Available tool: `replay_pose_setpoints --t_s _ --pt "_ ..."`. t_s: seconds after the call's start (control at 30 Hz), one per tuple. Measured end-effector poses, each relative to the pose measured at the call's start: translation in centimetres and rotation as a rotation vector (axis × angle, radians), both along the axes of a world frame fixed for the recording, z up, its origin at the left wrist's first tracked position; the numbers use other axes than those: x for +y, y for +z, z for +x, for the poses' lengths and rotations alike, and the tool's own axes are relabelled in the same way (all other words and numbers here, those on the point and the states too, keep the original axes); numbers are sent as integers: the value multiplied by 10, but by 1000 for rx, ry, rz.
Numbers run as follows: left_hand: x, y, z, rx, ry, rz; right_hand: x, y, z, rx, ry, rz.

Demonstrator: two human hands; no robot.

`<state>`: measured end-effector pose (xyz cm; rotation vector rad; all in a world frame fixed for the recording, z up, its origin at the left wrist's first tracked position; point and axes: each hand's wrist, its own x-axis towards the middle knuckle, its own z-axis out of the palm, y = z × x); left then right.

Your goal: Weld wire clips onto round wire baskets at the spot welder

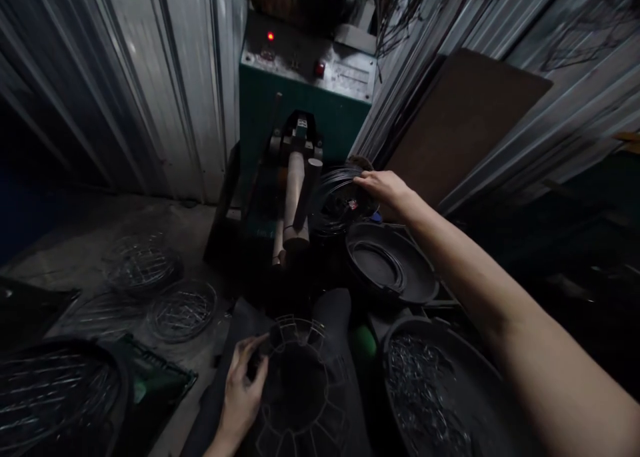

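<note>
A round wire frame, like a fan guard with looped spokes, rests on my lap between my thighs. My left hand is at its left edge, thumb and index finger apart and curved; whether the fingertips touch the wire is hard to see. Stretched far forward, my right hand has its fingers closed on the upper edge of a bundle of thin wire rings. These rings hang beside the machine's thick cylindrical arms. The undersides of the right fingers are hidden.
A green machine with a lit red lamp stands ahead. Right of me are a dark basin with wire rings and a basin of small metal pieces. Wire guards lie on the left floor. A brown board leans against the corrugated wall.
</note>
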<state>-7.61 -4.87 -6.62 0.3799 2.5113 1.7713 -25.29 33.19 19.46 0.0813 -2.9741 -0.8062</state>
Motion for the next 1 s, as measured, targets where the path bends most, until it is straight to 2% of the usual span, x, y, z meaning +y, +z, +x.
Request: replay_pose_setpoints --t_s 0.1,0.2,0.33,0.43,0.53,0.8,0.9,1.0 --pt "2 0 -1 20 -2 -3 -2 5 3 -81 26 152" --pt "3 -5 -1 70 -5 5 -4 5 15 -122 18 229" --pt "0 -12 -3 128 -23 -9 -1 -6 40 -17 -52 117" --pt "-1 -15 -4 143 -15 -28 6 -16 48 89 -135 10" --pt "0 -18 -4 154 -28 -47 15 -23 36 145 -190 -17" --pt "0 -21 -11 157 -22 -123 26 -26 -28 235 -221 -189" --pt "-6 -24 -13 184 -3 -154 53 -45 -26 247 -277 -330" --pt "-12 -28 -12 168 9 -190 87 -91 7 153 -389 -500"
